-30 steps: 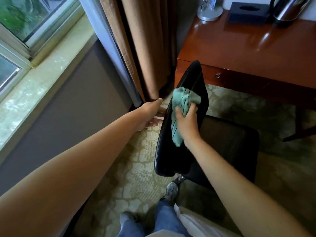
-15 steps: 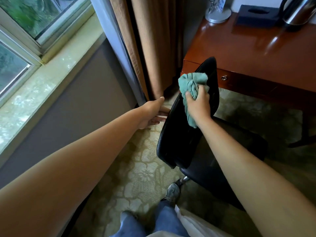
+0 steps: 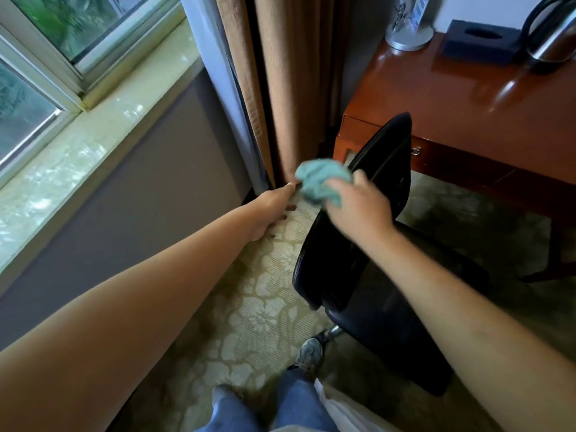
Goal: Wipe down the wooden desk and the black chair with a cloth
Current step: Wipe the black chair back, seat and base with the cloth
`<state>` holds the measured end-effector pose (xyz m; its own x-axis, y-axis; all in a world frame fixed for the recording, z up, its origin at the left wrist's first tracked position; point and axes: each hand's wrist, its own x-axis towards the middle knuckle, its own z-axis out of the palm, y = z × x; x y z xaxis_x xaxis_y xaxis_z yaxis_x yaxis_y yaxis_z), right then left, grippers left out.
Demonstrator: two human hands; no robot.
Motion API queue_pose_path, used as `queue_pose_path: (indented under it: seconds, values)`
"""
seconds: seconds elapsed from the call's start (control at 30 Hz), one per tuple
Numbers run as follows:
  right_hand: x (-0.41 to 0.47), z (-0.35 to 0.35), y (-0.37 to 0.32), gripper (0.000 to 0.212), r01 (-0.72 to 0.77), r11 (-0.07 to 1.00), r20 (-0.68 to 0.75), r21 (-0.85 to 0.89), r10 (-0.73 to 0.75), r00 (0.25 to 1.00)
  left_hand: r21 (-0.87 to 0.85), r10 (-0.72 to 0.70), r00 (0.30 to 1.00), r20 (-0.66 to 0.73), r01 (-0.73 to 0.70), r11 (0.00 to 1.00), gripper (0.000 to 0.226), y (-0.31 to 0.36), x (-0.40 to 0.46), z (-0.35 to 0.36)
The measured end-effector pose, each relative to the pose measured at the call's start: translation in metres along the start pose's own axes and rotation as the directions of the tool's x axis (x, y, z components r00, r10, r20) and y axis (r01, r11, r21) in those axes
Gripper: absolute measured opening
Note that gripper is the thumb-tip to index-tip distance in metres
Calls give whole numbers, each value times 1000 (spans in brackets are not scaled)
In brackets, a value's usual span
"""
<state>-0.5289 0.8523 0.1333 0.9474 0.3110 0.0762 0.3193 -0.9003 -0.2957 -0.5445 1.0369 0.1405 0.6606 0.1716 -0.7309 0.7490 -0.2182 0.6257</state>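
While right hand (image 3: 358, 204) grips cloth (image 3: 321, 182) (bunched) at chair (image 3: 367, 244), left hand (image 3: 274, 207) stays unreadable.

My wooden desk (image 3: 486, 98) sits at two o'clock, carrying a silver stand (image 3: 409, 39), a dark tissue box (image 3: 480, 42) and a kettle (image 3: 553, 32). The patterned carpet (image 3: 258, 322) bears the black chair (image 3: 389, 307) and my shoes (image 3: 310, 353).

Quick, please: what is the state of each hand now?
Left hand: cannot be told; its fingers are hidden behind the chair.
Right hand: closed, holding the cloth.
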Motion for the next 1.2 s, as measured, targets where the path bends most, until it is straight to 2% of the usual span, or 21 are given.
queue_pose_path:
  seconds: [0.07, 0.13, 0.2, 0.27, 0.33, 0.4, 0.5, 0.57, 0.7, 0.8, 0.9, 1.0, 1.1, 1.2]
  values:
    - [31, 0, 13, 39, -165, 984, -15, 72, 167, 986, 18, 17, 1000, 19, -17, 1000, 55, 5, -1, -3]
    - [29, 6, 1, 37, -201, 972, -33, 125, 207, 978, 34, 27, 1000, -5, -27, 999, 57, 7, 1, -6]
    - [-12, 15, -24, 34, -97, 989, -20, 110, 100, 995, 44, 56, 998, -34, -55, 998, 57, 10, 0, -8]
    - [-76, 24, -54, 33, 71, 993, 119, 94, -82, 989, 89, 95, 993, -72, -89, 992, 59, 12, 0, -10]
    - [-125, 28, -70, 32, 235, 968, 264, 91, -251, 931, 160, 110, 993, -37, -103, 982, 62, 14, 0, -12]
    - [-135, 28, -62, 35, 314, 943, 319, 109, -332, 888, 221, 113, 992, 54, -122, 968, 61, 16, -1, -10]
    - [-103, 13, -39, 43, 333, 933, 385, 140, -361, 850, 281, 149, 976, 159, -190, 941, 58, 25, -3, -1]
    - [-74, 1, -24, 44, 260, 955, 402, 141, -296, 867, 306, 172, 969, 179, -221, 926, 57, 34, -5, 4]
    - [-21, 2, 14, 39, 14, 975, 193, 223, -58, 980, 417, 213, 969, 129, -248, 874, 59, 57, -13, 14]
    - [-15, 25, 10, 39, -112, 936, 79, 333, 90, 993, 541, 272, 955, 119, -292, 788, 59, 74, -17, 24]
    - [-38, 57, -12, 40, -184, 856, -10, 484, 216, 976, 499, 287, 952, 111, -303, 812, 59, 83, -9, 27]
    - [-54, 87, -18, 41, -256, 811, 48, 526, 272, 961, 430, 230, 970, 74, -239, 870, 65, 77, 4, 24]
    - [-68, 108, -6, 35, -263, 851, 89, 455, 250, 964, 455, 91, 993, 73, -114, 883, 75, 58, 8, 29]
    - [-77, 114, 20, 35, -424, 796, 223, 432, 361, 906, 432, 24, 998, 56, -46, 901, 79, 43, 13, 37]
